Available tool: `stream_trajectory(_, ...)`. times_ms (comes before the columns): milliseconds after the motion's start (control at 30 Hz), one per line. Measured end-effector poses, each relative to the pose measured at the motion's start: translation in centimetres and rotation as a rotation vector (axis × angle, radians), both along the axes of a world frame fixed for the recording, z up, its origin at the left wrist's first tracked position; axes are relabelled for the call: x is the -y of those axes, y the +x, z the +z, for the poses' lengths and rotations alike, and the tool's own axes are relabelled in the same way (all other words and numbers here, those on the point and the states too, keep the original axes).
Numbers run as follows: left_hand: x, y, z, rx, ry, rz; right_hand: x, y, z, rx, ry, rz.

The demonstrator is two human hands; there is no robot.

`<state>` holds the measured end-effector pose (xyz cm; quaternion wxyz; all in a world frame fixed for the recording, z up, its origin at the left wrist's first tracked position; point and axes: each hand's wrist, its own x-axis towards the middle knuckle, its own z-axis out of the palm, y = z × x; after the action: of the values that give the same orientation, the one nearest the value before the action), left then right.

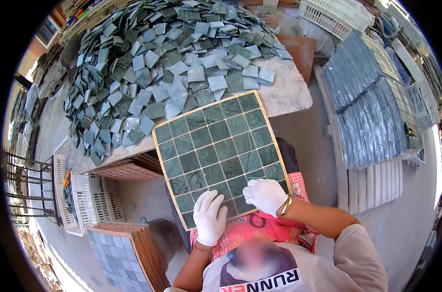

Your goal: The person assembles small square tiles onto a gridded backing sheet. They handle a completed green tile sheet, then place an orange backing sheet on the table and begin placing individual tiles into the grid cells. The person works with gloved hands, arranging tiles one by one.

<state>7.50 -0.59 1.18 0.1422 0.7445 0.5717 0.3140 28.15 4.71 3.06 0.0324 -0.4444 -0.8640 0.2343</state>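
Observation:
A square wooden-edged tray (159, 146) rests tilted across my lap and against the table edge. Rows of dark green square tiles (223, 147) fill it, with thin light gaps between them. My left hand (210, 217), in a white glove, lies over the tray's near left part, fingers stretched and thumb apart, touching the tiles. On the near right part, my white-gloved right hand (265, 194) has its fingers bent together with the tips down on the tiles. Whether anything is between those fingertips is hidden.
A large heap of loose green tiles (177, 68) covers the table (284, 92) ahead. White crates (79, 199) and a stack of tile-topped boards (118, 253) stand at left. Wrapped tile stacks (367, 107) are at right; another white crate (335, 17) sits behind.

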Motion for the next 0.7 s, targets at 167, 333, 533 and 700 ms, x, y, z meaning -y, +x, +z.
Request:
stream_trajectory(167,0.7,0.0,0.9,-0.019,0.006,0.019,-0.4,0.5,1.5,-0.139,-0.125,0.039)
stream_trajectory(333,0.0,0.4,0.9,0.029,0.015,-0.015,0.1,-1.1,3.4,-0.111,-0.05,0.061)
stream_trajectory(533,-0.1,-0.1,1.0,0.052,-0.014,-0.014,-4.8,0.4,2.1,-0.369,-0.266,-0.003)
stream_trajectory(700,0.3,-3.4,1.8,0.33,-0.055,0.122,-6.5,3.2,3.9,-0.517,-0.081,-0.311)
